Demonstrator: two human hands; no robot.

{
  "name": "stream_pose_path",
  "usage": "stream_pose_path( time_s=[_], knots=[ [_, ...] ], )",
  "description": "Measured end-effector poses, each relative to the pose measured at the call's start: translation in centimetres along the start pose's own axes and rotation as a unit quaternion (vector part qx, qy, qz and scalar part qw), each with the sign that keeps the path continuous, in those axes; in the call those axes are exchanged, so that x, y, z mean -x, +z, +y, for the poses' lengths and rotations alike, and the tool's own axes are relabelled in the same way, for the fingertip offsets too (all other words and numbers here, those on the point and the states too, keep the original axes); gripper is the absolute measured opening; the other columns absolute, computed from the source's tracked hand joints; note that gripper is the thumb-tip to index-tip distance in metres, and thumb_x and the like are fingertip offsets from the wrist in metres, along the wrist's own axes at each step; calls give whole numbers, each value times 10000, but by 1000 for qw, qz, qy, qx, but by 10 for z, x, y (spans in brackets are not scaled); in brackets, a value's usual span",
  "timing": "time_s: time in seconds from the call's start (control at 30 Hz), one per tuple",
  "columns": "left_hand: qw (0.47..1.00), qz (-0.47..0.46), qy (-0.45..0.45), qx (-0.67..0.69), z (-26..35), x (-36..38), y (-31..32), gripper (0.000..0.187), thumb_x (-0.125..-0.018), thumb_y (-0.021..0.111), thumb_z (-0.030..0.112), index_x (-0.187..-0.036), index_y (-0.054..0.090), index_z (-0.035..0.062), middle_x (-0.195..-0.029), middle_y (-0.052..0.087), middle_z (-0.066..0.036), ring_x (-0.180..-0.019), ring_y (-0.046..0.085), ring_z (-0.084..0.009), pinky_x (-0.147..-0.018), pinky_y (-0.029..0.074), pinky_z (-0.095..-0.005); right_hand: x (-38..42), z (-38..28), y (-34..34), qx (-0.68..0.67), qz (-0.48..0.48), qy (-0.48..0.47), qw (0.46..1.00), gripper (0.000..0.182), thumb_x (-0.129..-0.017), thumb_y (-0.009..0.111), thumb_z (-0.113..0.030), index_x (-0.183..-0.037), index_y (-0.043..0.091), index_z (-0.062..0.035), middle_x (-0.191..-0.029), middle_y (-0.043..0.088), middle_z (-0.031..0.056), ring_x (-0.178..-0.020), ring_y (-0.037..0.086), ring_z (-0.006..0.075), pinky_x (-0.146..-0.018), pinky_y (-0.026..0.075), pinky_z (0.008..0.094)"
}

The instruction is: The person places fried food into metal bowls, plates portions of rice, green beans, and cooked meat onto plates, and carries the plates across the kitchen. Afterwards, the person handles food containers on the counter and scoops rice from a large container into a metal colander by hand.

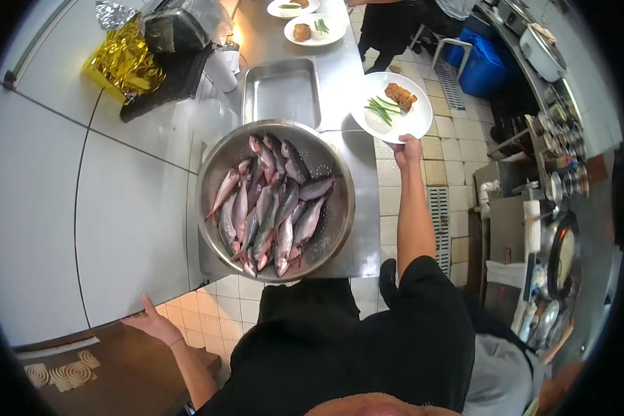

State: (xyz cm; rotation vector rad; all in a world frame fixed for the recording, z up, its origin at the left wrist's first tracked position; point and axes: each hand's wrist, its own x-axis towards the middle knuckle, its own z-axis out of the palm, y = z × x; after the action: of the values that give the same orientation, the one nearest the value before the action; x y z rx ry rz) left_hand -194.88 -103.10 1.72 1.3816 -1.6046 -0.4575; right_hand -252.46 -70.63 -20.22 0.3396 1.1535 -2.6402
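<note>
My right hand [408, 150] grips the near rim of a white plate [416, 121], held out past the right edge of the steel counter. On the plate are browned, sliced food [401, 96], green beans [382, 109] and a pale portion beside them. Down at the lower left, my left hand [154, 325] has its fingers spread, close to the lower edge of a white panel [132, 229], and holds nothing. Between my arms, a large metal colander [345, 201] full of whole raw fish [267, 201] rests on the counter.
Behind the colander lies a shallow steel tray [282, 93]. Farther back on the counter [364, 236] stand plated dishes [315, 30]. Gold foil [126, 64] sits at the upper left. A person [381, 31] stands beyond, near a blue bin [485, 64]. Pans [565, 253] line the right side.
</note>
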Motion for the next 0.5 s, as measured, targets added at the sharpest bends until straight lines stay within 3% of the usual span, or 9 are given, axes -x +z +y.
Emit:
stream_pose_path(
  time_s=[0.13,0.23,0.37,0.4,0.5],
  knots=[
    [999,18,6,-28,-2,-4,0,748,-884,661,158,-1430,200,-62,-1419,329,-228,-1237,402,-284,-1077,313,-390,-71,27,22,34,10,35,999,550,-706,423,59,-1245,331,116,-1170,486,270,-985,595,452,-696,599,573],
    [999,25,-1,-24,-6,-10,20,724,-873,660,135,-1417,225,-62,-1405,334,-229,-1221,410,-289,-1072,314,-386,-106,38,24,49,-7,70,996,613,-699,442,68,-1291,290,110,-1230,453,259,-1116,528,457,-852,531,622],
    [997,48,-12,-55,5,-9,18,692,-869,641,101,-1407,234,-56,-1391,335,-224,-1213,415,-294,-1069,321,-394,-138,52,60,70,-9,84,994,594,-707,438,69,-1280,286,111,-1230,453,252,-1113,528,464,-864,512,652],
    [996,52,-16,-72,8,-9,17,687,-870,636,93,-1407,233,-53,-1388,335,-222,-1213,414,-295,-1069,323,-398,-145,56,68,89,10,74,993,534,-709,479,45,-1231,375,94,-1149,510,212,-1022,575,411,-792,553,568],
    [998,45,-32,-18,8,-13,34,707,-870,637,90,-1418,209,-40,-1395,324,-225,-1222,405,-292,-1077,319,-415,-184,66,60,230,97,46,967,456,-705,532,7,-1155,479,51,-1033,554,161,-893,587,329,-662,533,440]
  ],
)
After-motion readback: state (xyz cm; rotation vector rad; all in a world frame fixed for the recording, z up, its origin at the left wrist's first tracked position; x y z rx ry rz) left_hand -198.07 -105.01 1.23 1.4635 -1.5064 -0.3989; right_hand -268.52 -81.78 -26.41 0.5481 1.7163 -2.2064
